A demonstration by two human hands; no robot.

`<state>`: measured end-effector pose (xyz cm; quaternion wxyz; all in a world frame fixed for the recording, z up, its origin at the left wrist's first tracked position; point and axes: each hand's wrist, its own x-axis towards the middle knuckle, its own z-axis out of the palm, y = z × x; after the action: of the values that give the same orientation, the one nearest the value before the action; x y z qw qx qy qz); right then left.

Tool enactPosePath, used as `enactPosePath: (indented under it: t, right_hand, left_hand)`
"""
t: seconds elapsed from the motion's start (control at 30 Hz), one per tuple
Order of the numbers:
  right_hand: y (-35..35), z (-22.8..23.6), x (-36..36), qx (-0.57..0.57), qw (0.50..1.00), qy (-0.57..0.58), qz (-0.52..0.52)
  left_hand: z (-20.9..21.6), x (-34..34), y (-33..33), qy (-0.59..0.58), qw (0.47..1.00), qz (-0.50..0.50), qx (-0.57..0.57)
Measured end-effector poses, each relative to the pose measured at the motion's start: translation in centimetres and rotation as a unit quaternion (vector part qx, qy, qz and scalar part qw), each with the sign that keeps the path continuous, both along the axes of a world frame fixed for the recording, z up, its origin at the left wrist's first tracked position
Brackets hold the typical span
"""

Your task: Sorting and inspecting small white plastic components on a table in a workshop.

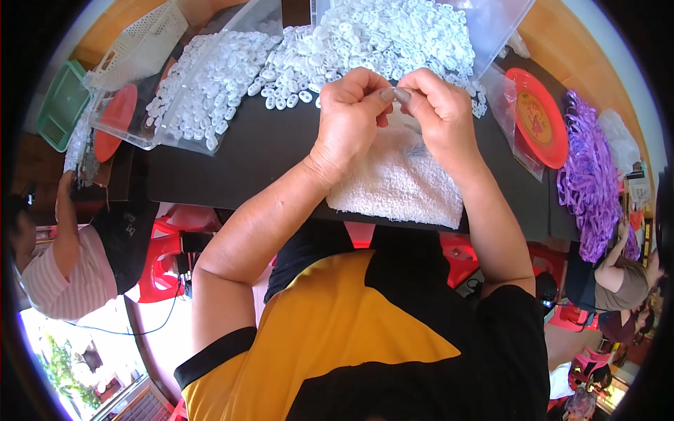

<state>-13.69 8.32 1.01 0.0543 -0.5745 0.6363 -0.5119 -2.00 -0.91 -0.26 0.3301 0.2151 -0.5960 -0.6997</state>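
Observation:
My left hand (347, 116) and my right hand (447, 116) meet with thumb tips together above the near side of a dark table. Both are closed in a pinch, and whatever lies between the fingertips is too small or hidden to make out. Below them a white towel (400, 186) is spread at the table's front edge. Just beyond the fingers lies a big heap of small white oval plastic pieces with holes (365, 45), partly inside a clear plastic bin (502, 35). Several loose pieces lie to the left of my left hand.
Another clear bin (144, 139) of white pieces lies at the left, near a green basket (62, 105). On the right are a red plate (559, 133) and a bundle of purple ribbon (590, 182). People sit at both sides; one person's arm (64, 217) reaches in from the left.

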Motion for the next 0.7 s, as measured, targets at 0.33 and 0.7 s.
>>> enactPosePath:
  t: [0.33,0.7]
  right_hand:
    - [0.3,-0.5,-1.1,0.05,0.993,-0.102,-0.009]
    - [-10.6,2.8,-1.5,0.19,0.964,0.179,0.042]
  left_hand:
    - [0.3,0.0,-0.3,-0.046,0.998,-0.033,0.03]
    - [-3.0,-1.7,-0.4,-0.104,0.941,-0.01,-0.321]
